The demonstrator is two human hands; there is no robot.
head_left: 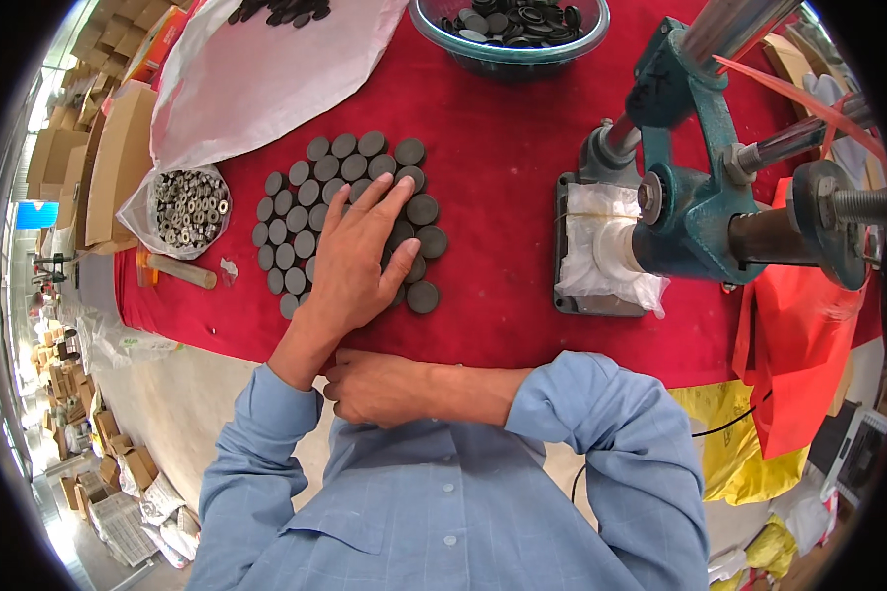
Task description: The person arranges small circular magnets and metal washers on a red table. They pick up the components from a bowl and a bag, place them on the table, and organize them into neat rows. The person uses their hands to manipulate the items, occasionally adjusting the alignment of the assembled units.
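Dark grey round discs (297, 219) lie close together in rows on the red-covered table. My left hand (360, 251) rests over the right part of this group, fingers stretched out and thumb apart, touching some discs and hiding others. Across my front lies my right forearm. My right hand (379, 387) is at the table's near edge, close to my left wrist, with its fingers curled in. Whatever it may hold is hidden.
On the right stands a green hand press (695, 222), its base wrapped in white plastic. A clear bowl (522, 61) of black round caps is at the back. A bag of small metal rings (189, 212) and a white sheet (256, 89) lie left. A red bag (803, 345) hangs at right.
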